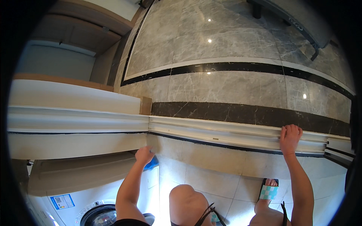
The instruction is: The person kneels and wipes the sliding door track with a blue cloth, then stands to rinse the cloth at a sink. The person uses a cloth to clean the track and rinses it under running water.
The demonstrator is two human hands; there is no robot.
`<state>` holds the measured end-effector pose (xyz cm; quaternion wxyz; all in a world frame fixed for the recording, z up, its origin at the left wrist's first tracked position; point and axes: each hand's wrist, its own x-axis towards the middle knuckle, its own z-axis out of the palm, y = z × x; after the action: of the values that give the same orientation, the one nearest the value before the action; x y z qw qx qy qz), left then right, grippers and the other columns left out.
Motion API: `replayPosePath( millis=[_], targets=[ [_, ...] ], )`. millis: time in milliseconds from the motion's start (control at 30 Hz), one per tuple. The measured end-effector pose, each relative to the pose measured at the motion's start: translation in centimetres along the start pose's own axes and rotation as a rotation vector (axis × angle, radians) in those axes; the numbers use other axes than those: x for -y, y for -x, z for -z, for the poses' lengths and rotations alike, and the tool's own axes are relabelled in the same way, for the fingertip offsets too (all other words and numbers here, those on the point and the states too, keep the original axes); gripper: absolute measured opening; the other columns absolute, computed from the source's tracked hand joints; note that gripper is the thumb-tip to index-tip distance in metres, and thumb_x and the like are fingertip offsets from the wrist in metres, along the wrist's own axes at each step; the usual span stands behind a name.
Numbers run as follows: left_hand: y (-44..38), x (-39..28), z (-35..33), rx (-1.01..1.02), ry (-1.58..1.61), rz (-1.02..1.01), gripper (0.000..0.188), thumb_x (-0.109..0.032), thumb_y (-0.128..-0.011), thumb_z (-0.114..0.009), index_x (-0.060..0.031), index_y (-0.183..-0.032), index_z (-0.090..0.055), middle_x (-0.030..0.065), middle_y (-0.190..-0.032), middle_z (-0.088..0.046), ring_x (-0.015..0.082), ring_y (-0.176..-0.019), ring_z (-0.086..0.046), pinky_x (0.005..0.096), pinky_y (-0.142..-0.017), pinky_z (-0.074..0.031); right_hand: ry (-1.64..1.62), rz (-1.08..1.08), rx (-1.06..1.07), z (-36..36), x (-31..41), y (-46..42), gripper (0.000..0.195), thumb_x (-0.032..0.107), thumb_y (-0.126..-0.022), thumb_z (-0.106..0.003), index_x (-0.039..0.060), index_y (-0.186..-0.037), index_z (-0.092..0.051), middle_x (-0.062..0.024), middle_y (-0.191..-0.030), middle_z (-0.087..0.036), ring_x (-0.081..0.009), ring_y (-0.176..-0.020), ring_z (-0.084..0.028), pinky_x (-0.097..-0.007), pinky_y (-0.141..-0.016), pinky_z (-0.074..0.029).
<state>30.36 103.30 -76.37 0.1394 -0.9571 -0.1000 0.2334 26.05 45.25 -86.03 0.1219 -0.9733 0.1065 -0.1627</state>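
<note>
My right hand [291, 139] lies on the white sliding-door track [215, 130], near its right end, with its fingers bent over the far rail. Whether anything sits under those fingers is hidden. Closer to the left wall, my left hand [144, 155] is closed into a loose fist above the front corner of a white front-load washing machine [152, 195]. A small blurred patch shows at its fingertips, too unclear to name. Just below that hand a blue object [152, 163] is partly covered by it.
Grey marble floor tiles [226, 87] with a black border lie beyond the dark threshold strip [203, 109]. A wooden cabinet [82, 31] stands far left; a grey piece of furniture [299, 19] is at far right. My slippered foot [268, 189] rests on beige tiles [209, 175].
</note>
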Motion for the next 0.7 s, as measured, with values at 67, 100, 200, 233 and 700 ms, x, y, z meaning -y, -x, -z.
replayPosePath(
  millis=[67,100,200,233,700],
  targets=[
    [-1.7,-3.3,1.3,-0.067,0.136,0.078,0.028,-0.041,-0.078,-0.058,-0.0153,-0.087,-0.066,0.0141,-0.092,-0.064,0.0332,-0.087,-0.06,0.0444,-0.068,-0.049,-0.006,-0.007,0.004,0.1,0.1,-0.1,0.013,0.016,-0.082,-0.053,0.0048,-0.077,-0.055,-0.0078,-0.082,-0.052,-0.0247,-0.086,-0.049,-0.042,-0.092,-0.031],
    [-2.5,-4.3,2.0,-0.142,0.226,0.079,0.028,-0.039,-0.078,-0.059,-0.014,-0.09,-0.065,0.0138,-0.09,-0.064,0.0332,-0.085,-0.061,0.0446,-0.068,-0.048,-0.011,-0.006,0.002,0.1,0.2,-0.1,0.013,0.016,-0.082,-0.053,0.0048,-0.077,-0.056,-0.0077,-0.082,-0.052,-0.0247,-0.086,-0.049,-0.042,-0.092,-0.031],
    [-4.4,-6.9,3.4,-0.376,0.542,-0.022,0.029,-0.032,-0.077,-0.063,-0.011,-0.097,-0.059,0.0132,-0.097,-0.062,0.0335,-0.088,-0.059,0.0436,-0.072,-0.047,-0.008,-0.001,-0.004,0.1,0.2,-0.1,0.013,0.016,-0.082,-0.053,0.0048,-0.077,-0.056,-0.0076,-0.082,-0.052,-0.0247,-0.086,-0.049,-0.0422,-0.093,-0.031],
    [-4.5,-7.6,3.6,-0.456,0.65,-0.076,0.032,-0.03,-0.076,-0.065,-0.0101,-0.099,-0.058,0.013,-0.101,-0.061,0.0337,-0.09,-0.058,0.043,-0.074,-0.046,-0.002,0.0,-0.004,0.0,0.1,-0.1,0.013,0.016,-0.082,-0.053,0.0048,-0.077,-0.056,-0.0077,-0.082,-0.052,-0.0246,-0.086,-0.049,-0.0422,-0.093,-0.031],
    [-3.3,-10.3,-1.5,-0.429,0.184,-0.742,0.059,-0.002,-0.053,-0.061,-0.0081,-0.111,-0.051,0.0106,-0.113,-0.052,0.0303,-0.111,-0.044,0.044,-0.099,-0.034,0.0,-0.007,0.0,0.1,0.3,-0.3,0.014,0.016,-0.084,-0.052,0.0051,-0.076,-0.054,-0.0077,-0.08,-0.05,-0.0245,-0.086,-0.049,-0.0419,-0.092,-0.031]
  ],
)
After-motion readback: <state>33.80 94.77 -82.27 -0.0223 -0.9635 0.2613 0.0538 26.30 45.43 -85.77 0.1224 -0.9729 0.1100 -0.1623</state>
